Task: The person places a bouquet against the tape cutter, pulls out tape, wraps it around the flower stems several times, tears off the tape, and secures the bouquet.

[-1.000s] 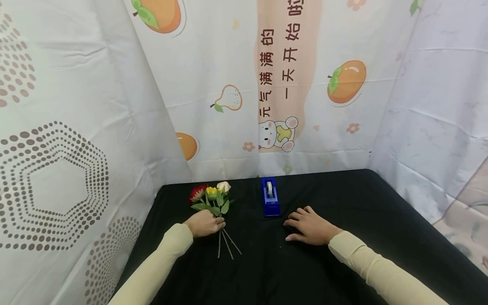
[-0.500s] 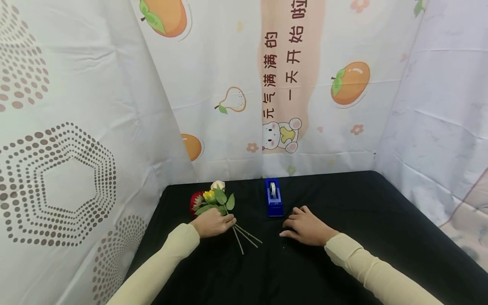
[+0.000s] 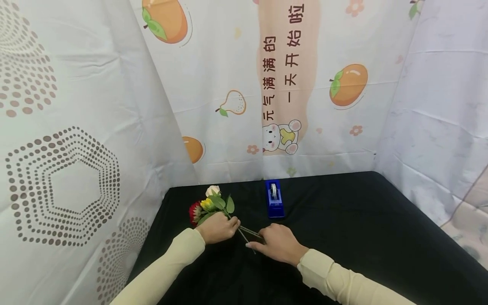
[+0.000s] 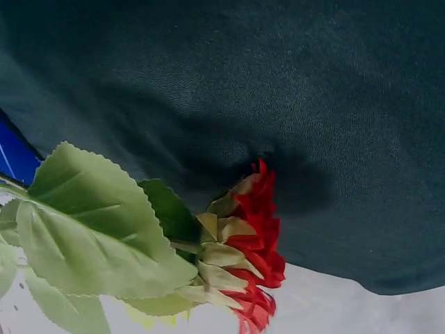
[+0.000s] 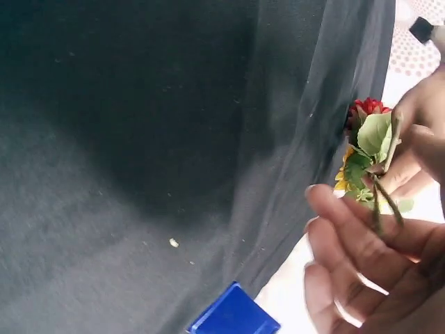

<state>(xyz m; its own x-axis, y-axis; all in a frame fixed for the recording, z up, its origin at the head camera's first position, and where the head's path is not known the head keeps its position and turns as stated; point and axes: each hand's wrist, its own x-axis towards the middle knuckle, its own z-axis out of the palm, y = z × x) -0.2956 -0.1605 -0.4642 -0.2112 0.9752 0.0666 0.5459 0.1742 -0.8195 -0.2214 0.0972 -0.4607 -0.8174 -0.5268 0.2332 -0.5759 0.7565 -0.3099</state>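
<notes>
My left hand (image 3: pixel 219 228) grips the stems of a small bunch of artificial flowers (image 3: pixel 207 205): one red, one yellow, one cream, with green leaves. The bare stems (image 3: pixel 249 231) point right, towards my right hand (image 3: pixel 280 243). That hand is at the stem ends, its thumb and fingers apart; in the right wrist view its fingers (image 5: pixel 341 236) are loosely bent and the stems overlap them. Whether they touch is unclear. The left wrist view has the red flower (image 4: pixel 254 257) and a big leaf (image 4: pixel 97 229) close up, with no fingers in sight.
A blue tape dispenser (image 3: pixel 275 203) with a roll of tape stands behind the hands, near the table's back edge. Black cloth covers the table (image 3: pixel 343 212). Printed white curtains (image 3: pixel 213 63) hang at the back and both sides.
My left hand has moved slightly right and turned the bunch, so the stems swing from pointing down to pointing right. My right hand has moved left from the cloth to the stem ends.
</notes>
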